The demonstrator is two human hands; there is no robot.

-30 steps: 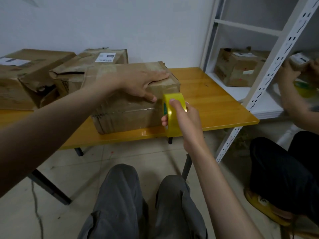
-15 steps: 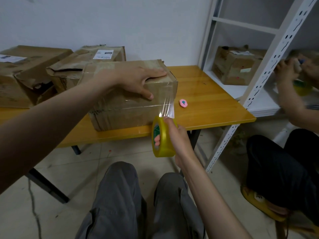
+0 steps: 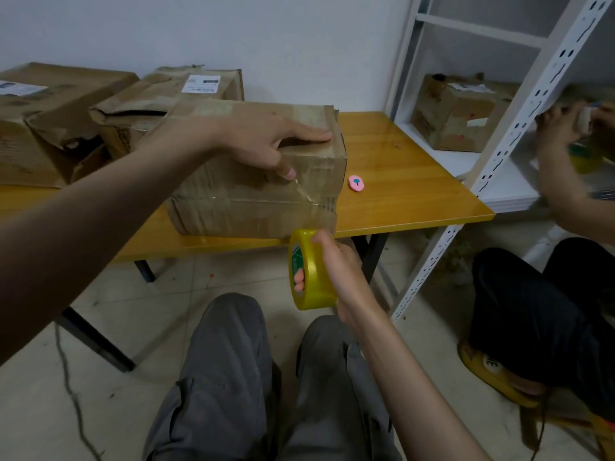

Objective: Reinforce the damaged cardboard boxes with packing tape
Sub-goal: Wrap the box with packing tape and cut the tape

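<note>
Table-edge box [image 3: 253, 191], tape roll [image 3: 311, 271] upright

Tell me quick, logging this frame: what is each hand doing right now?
Left hand: open, pressing flat on the cardboard box.
Right hand: closed around the yellow tape roll, holding it.

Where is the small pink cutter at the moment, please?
In the head view, the pink cutter lies on the wooden table, just right of the cardboard box being taped, between it and the white shelf.
</note>
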